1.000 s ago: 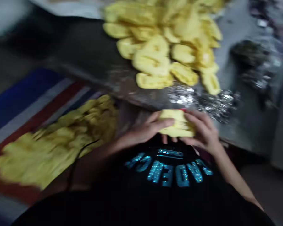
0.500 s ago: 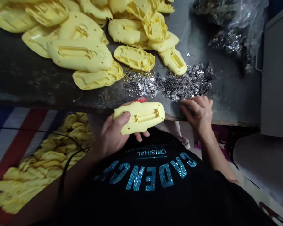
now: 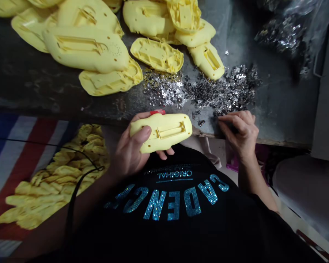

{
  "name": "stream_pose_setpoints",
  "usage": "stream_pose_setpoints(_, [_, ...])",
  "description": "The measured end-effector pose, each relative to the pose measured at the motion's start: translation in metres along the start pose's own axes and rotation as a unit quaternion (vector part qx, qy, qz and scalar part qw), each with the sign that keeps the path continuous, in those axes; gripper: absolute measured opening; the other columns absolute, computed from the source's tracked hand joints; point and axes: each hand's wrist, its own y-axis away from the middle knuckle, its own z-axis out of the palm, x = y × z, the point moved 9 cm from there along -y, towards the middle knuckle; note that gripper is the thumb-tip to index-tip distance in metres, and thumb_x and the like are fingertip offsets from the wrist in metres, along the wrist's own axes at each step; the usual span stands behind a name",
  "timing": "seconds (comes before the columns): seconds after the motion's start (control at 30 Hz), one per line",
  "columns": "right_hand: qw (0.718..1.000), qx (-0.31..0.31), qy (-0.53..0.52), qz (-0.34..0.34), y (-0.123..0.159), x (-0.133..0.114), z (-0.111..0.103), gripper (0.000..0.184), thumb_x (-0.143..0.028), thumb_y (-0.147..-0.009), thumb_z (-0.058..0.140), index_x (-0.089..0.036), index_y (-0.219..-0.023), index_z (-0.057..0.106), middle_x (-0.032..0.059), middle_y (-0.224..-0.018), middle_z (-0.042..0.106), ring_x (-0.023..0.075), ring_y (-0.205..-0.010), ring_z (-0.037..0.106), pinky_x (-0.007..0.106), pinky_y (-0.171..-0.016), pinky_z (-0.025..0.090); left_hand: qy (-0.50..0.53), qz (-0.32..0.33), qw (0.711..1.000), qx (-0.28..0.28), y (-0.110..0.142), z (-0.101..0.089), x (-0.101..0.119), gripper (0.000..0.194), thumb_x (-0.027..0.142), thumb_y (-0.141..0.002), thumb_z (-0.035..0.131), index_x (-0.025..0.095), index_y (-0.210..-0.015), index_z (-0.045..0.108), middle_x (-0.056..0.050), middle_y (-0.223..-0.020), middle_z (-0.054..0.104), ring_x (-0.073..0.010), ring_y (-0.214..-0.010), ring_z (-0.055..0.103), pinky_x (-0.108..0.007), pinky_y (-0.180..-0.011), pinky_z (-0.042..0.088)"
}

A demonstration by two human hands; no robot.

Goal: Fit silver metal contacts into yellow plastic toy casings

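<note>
At the far left, a blue, white and red striped cloth [image 3: 22, 160] carries a heap of yellow plastic casings [image 3: 57, 179], and a thin black cable [image 3: 71, 208] runs across it and down past the person's arm. The left hand [image 3: 130, 148] grips a hollow yellow plastic casing [image 3: 163, 132], with the thumb pressed on its face and the fingers [image 3: 167, 153] curled beneath it. A small red piece [image 3: 157, 112] shows at the casing's far edge. Beyond it, a dark grey table [image 3: 30, 84] holds a loose pile of matching yellow casings [image 3: 84, 47]. Below the hands is a black T-shirt [image 3: 167, 233] with blue sequin lettering. Next along, a scatter of small silver metal pieces [image 3: 222, 87] lies on the table, and the right hand [image 3: 241, 135] sits at the table's edge just below it, its fingers [image 3: 230, 122] bunched together; whether they pinch anything is too small to tell. Compared with the previous view, those fingertips have drawn closer together, while the casing has barely moved. The casing stays well apart from the right hand. Further right are a clear plastic bag of metal pieces [image 3: 282, 33] and a grey cabinet [image 3: 327, 91].
</note>
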Motion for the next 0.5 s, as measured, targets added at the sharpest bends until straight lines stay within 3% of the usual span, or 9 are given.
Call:
stream_pose_setpoints(0.2, [1.0,0.01,0.0,-0.007,0.01,-0.012,-0.001,0.006,-0.03,-0.106,0.073,-0.031,-0.106,0.079,0.0014,-0.1,0.081,0.0246,-0.094,0.072,0.047,-0.089,0.049,-0.005,0.014,1.0,0.013,-0.003,-0.004,0.004,0.039,0.048,-0.097,0.072,0.029,-0.131,0.064,-0.004,-0.17,0.057,-0.0209,-0.066,0.081,-0.034,-0.041,0.063])
stream_pose_setpoints(0.37, [0.999,-0.018,-0.034,-0.023,0.011,-0.029,0.004,0.008,-0.03,-0.106,0.072,-0.032,-0.11,0.079,0.0013,-0.1,0.081,0.0227,-0.09,0.073,0.046,-0.087,0.05,0.009,0.037,0.999,0.013,-0.002,-0.006,0.008,0.032,0.045,-0.1,0.068,0.029,-0.128,0.069,0.0,-0.15,0.071,-0.0211,-0.066,0.08,-0.033,-0.039,0.061])
stream_pose_setpoints(0.5, [0.998,0.003,-0.054,-0.024,0.023,-0.03,-0.01,0.011,-0.033,-0.106,0.073,-0.033,-0.114,0.08,0.0031,-0.102,0.08,0.0248,-0.092,0.074,0.047,-0.088,0.055,0.004,0.058,0.997,0.044,0.001,-0.011,0.015,0.03,0.048,-0.098,0.073,0.031,-0.124,0.071,0.002,-0.151,0.069,-0.0238,-0.085,0.082,-0.033,-0.042,0.064])
